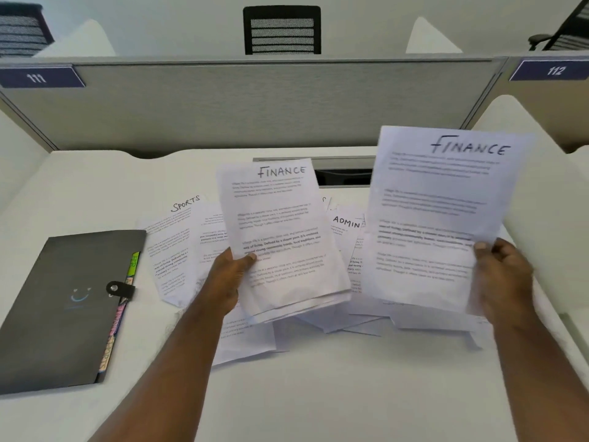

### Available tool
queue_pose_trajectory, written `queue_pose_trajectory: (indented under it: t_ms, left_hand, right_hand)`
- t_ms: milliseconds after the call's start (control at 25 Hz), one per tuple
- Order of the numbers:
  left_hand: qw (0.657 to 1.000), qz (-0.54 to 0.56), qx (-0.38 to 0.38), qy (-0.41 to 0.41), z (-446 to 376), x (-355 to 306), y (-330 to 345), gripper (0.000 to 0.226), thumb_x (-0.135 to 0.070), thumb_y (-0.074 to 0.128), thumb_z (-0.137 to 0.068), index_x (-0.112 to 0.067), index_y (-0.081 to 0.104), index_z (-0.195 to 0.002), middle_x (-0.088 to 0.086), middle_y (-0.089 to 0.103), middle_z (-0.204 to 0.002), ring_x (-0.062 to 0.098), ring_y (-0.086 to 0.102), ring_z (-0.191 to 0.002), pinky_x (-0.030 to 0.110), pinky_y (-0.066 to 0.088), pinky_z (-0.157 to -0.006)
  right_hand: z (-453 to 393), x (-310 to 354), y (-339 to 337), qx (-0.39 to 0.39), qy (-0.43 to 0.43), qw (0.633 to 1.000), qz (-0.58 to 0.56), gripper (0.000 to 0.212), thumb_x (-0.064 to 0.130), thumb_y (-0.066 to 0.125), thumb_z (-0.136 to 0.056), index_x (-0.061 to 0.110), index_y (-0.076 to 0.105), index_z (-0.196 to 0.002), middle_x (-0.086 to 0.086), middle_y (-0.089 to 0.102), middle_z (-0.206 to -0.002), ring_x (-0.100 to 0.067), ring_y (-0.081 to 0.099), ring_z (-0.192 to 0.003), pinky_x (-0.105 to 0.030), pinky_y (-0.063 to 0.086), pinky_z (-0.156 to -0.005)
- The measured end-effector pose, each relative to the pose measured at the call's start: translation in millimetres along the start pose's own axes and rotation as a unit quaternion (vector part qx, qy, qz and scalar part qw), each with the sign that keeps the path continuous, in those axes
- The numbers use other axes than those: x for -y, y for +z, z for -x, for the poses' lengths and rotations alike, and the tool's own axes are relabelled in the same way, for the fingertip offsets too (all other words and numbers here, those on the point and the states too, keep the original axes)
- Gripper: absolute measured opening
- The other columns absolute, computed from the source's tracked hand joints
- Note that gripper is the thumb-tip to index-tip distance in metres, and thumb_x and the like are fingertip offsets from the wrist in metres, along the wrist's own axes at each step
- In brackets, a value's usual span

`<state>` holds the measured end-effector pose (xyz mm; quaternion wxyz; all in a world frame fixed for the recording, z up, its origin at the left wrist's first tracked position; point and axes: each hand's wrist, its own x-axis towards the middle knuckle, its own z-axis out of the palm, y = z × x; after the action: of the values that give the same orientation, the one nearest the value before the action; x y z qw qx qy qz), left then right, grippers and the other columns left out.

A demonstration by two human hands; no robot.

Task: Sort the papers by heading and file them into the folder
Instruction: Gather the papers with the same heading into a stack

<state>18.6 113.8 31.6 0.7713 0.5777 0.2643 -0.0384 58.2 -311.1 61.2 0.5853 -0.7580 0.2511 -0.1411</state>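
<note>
Two sets of "FINANCE" papers were held up over a white worktop [318,393].

A small stack of papers [280,237] headed "FINANCE" was gripped at its lower left edge by the left hand [228,279], thumb closed over the front; its long axis ran away from the person, heading at the far end, tilted slightly leftward. A single sheet [439,218], also headed "FINANCE", was pinched at its lower right edge in the closed grip of the right hand [500,275], held upright with the heading at the top. Loose papers [178,250], among them "SPORTS" and "ADMIN" sheets, were spread flat beneath. A dark folder [63,307] lay shut to the left, its long axis angled away, coloured tabs along its right edge.
</note>
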Motion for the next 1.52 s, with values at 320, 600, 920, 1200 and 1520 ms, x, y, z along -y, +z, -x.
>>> queue_pose_trajectory:
  t_ms: [320,600,920,1200,1520]
  left_hand:
    - [0.99,-0.02,0.129,-0.045,14.5,19.9,36.2,0.039,-0.008,0.067,-0.089,-0.009,0.062,-0.128,0.014,0.07,-0.12,0.033,0.068,-0.109,0.053,0.053,-0.094]
    - [0.984,0.002,0.157,-0.079,20.3,20.3,41.3,0.039,-0.006,0.067,-0.086,-0.012,0.065,-0.125,0.014,0.07,-0.119,0.032,0.067,-0.112,0.048,0.054,-0.093]
    - [0.972,0.161,0.104,-0.132,13.7,9.4,32.9,0.042,-0.028,0.052,-0.096,-0.006,0.062,-0.129,0.017,0.067,-0.125,0.036,0.062,-0.117,0.051,0.045,-0.104]
    - [0.987,0.102,0.068,-0.103,11.1,6.4,36.2,0.044,0.003,0.066,-0.085,-0.005,0.062,-0.128,0.014,0.069,-0.123,0.034,0.064,-0.115,0.055,0.045,-0.104]
    - [0.948,0.315,-0.035,-0.018,17.2,13.6,60.3,0.034,0.005,0.06,-0.089,-0.011,0.063,-0.119,0.013,0.068,-0.122,0.032,0.064,-0.114,0.056,0.048,-0.1]
  right_hand:
    - [51.5,-8.2,82.5,0.171,0.042,0.984,-0.027,0.009,0.012,0.063,-0.091,0.019,0.069,-0.093,-0.001,0.073,-0.094,-0.017,0.069,-0.085,-0.035,0.055,-0.084]
    - [68.0,-8.9,96.9,0.251,0.051,0.966,-0.045,0.03,0.015,0.068,-0.089,0.023,0.065,-0.118,0.004,0.074,-0.108,-0.015,0.071,-0.096,-0.034,0.055,-0.083]
    - [66.7,2.4,89.3,0.305,0.017,0.952,-0.031,0.031,0.007,0.074,-0.083,0.019,0.068,-0.111,0.0,0.077,-0.101,-0.018,0.074,-0.09,-0.034,0.06,-0.08]
    - [62.3,9.8,83.1,0.384,0.048,0.92,-0.057,0.05,0.037,0.079,-0.078,0.02,0.066,-0.123,-0.001,0.073,-0.116,-0.026,0.067,-0.111,-0.043,0.051,-0.097]
    - [93.3,4.1,89.0,0.406,0.217,0.848,-0.262,0.061,0.04,0.073,-0.077,0.016,0.057,-0.131,-0.01,0.069,-0.124,-0.025,0.069,-0.107,-0.038,0.059,-0.083]
